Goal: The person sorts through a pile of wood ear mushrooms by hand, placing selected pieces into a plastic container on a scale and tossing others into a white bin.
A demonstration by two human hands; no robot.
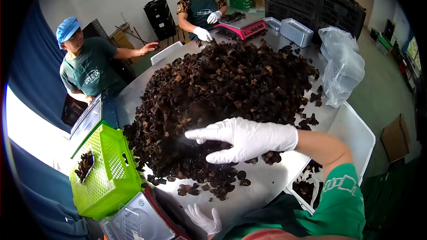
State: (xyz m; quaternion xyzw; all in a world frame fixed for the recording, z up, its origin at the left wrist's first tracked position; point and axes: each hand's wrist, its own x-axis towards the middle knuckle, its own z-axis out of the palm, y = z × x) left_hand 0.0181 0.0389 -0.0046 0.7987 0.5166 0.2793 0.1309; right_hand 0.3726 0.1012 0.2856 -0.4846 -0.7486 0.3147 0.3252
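Here, right hand (249, 140) hovered flat, fingers spread, grasping nothing, over near edge of dried fungus heap (227, 80) piled mid-counter (267, 182). Left hand (203, 220) open, empty, beside scale (138, 220). Shallow, gentle strokes seemed advisable, lest pieces scatter.

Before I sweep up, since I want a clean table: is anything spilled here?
Yes: loose fungus bits lie scattered off the pile on the near table edge, near the right hand, and more beside the bag.
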